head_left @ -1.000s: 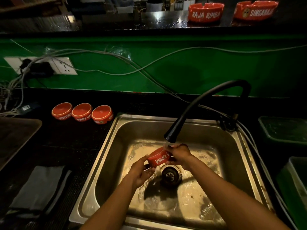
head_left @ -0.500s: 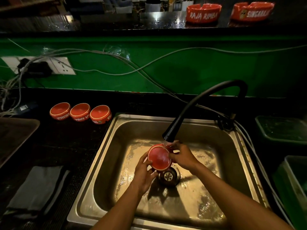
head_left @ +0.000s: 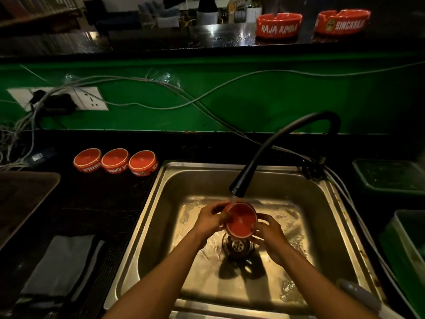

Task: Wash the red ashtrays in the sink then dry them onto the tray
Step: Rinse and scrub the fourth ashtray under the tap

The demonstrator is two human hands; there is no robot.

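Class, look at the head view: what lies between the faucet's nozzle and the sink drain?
The red ashtray, held by both hands under running water.

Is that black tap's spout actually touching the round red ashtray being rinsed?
Apart. The head view shows water falling across a small gap between the black tap spout and the round red ashtray.

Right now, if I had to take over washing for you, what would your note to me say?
Left hand and right hand: both grip one red ashtray under the running tap, above the sink drain.
Three ashtrays sit upside down on the counter left of the sink; I cannot tell whether they are washed.
Two bigger ashtrays wait on the back ledge.
Tray and folded cloth lie at the left.
Left to do: finish rinsing this one, dry it, put it on the tray, then do the others.
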